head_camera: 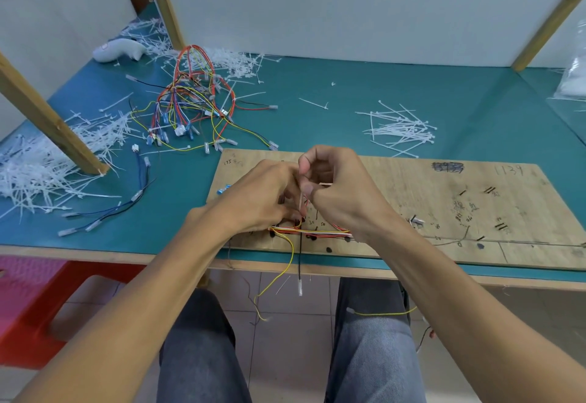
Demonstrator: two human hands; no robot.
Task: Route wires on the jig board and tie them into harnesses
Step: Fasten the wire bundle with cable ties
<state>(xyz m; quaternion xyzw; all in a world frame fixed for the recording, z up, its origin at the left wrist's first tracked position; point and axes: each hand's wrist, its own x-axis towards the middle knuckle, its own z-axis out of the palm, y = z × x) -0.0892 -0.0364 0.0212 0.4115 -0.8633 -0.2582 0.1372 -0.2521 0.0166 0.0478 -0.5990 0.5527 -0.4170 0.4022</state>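
i saw both hands together over scribbled plywood jig board [444, 206], 9 o'clock end. right hand [339, 193] pinched thin white plastic cable tie [300, 202]; left hand [260, 193] grip hidden, couldn't tell. red-yellow-white wire bundle [317, 232] lay along 6 o'clock edge.

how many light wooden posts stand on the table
3: left post beside the cable tie heap; back post behind the wire bundle; right post by the frame edge. Others may be outside view.

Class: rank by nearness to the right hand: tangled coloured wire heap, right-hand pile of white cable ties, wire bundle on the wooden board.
1. Wire bundle on the wooden board, beneath the right hand.
2. Right-hand pile of white cable ties, behind and rightward.
3. Tangled coloured wire heap, far back left.
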